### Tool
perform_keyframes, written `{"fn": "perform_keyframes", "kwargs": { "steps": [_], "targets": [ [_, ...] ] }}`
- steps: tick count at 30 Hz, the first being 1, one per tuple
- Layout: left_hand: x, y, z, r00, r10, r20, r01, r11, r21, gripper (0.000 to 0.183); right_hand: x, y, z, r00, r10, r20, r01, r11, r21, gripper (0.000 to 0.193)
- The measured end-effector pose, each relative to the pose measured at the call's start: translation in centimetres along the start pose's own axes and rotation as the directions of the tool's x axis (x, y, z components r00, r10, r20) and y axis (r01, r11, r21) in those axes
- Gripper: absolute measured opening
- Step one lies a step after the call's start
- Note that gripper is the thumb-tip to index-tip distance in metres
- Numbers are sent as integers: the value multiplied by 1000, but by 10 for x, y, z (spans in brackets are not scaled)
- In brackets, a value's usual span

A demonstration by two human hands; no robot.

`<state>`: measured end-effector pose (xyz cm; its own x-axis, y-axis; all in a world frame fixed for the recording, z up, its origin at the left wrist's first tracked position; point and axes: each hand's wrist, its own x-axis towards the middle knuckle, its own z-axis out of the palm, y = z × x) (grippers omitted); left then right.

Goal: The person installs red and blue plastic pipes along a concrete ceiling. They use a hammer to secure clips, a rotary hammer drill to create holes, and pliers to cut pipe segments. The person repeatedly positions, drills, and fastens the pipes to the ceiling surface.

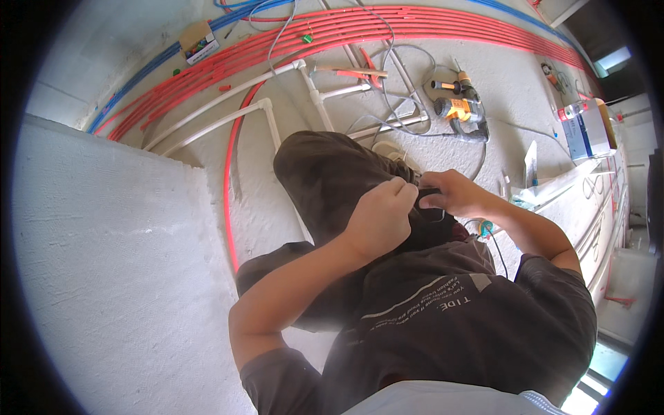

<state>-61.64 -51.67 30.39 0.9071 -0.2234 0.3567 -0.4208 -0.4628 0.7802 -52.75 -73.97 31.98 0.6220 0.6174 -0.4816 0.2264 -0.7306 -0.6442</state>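
Head view: above the dark-trousered lap [321,176], fingers of the right hand [453,194] clamp a small black object [427,199] (direction and long axis unclear); the left hand [380,216] curls beside it, grip hidden. Beyond, grey concrete floor [256,180] reaches long red pipes [346,25].

- Dark brown-black T-shirt [422,346], loose and creased
- Short sleeves [280,373] in the same dark cloth
- Pale printed lettering [432,301] across the shirt, beside a thin light stripe [404,297] and a small light patch [480,281]
- Dark, loose trousers [321,176]
- Pale cream shoe [389,150], partly hidden
- Bare hands [381,216] and forearms [301,280]
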Motion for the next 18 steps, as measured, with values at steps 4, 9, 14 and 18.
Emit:
{"fn": "perform_keyframes", "kwargs": {
  "steps": [4,9,14,18],
  "targets": [
    [2,6,-1,993,115,-10,-115,993,-22,20,4,-11,25,946,-238,-221,280,941,187,22],
    [4,12,-11,980,201,-1,-201,979,-23,18,11,-13,61,897,-60,-439,274,853,444,20],
    [7,15,0,970,234,-71,-239,968,-79,16,7,-4,83,951,95,-295,175,622,763,22],
    [-2,17,-2,988,155,-1,-154,976,-157,17,7,-9,75,991,25,132,-133,329,935,31]
  ]
}}
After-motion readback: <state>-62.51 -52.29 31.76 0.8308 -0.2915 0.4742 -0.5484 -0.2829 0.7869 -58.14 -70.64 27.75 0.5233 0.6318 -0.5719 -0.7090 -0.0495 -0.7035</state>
